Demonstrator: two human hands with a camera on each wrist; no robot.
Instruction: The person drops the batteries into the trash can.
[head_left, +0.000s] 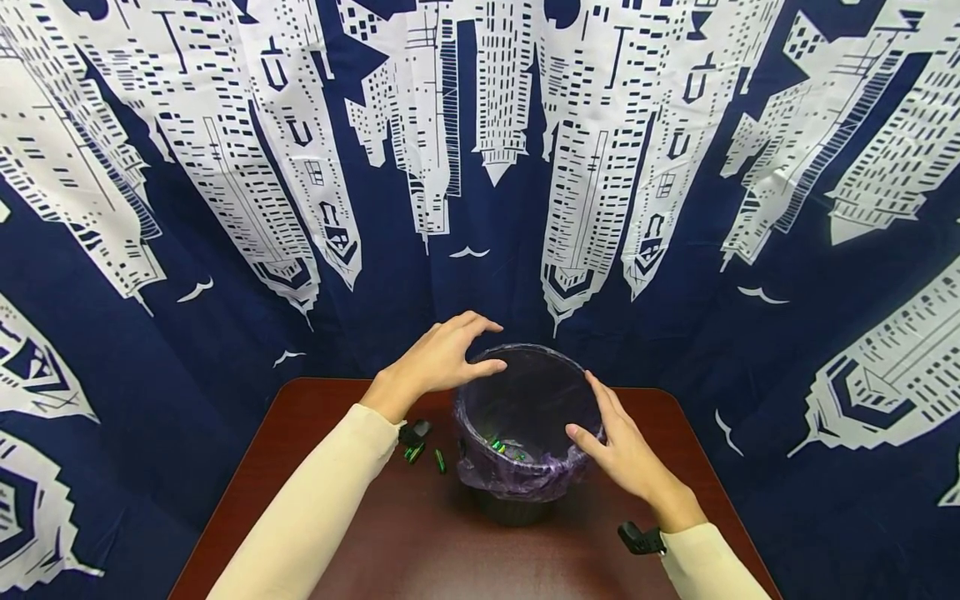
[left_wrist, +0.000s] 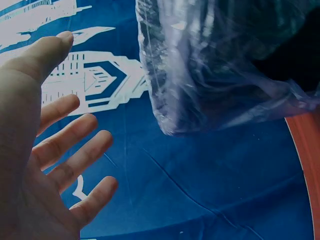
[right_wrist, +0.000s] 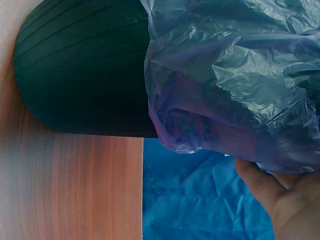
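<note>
A dark waste bin [head_left: 513,510] stands upright on the table, lined with a thin purple plastic bag [head_left: 498,482] folded over its rim. Several green batteries [head_left: 497,445] lie inside at the bottom. My left hand [head_left: 442,354] hovers by the bin's upper left rim, thumb and fingers spread; the left wrist view shows a gap between it and the bag [left_wrist: 200,75]. Against the right side of the rim is my right hand [head_left: 626,450], its fingers fairly straight and its thumb apart from them. In the right wrist view that hand [right_wrist: 285,200] is partly behind the bag's edge.
More green batteries [head_left: 440,461] lie on the reddish-brown table [head_left: 360,533], left of the bin. Behind the table hangs a dark blue curtain [head_left: 480,292] with white printed buildings. A small black camera [head_left: 637,537] is strapped to the right wrist.
</note>
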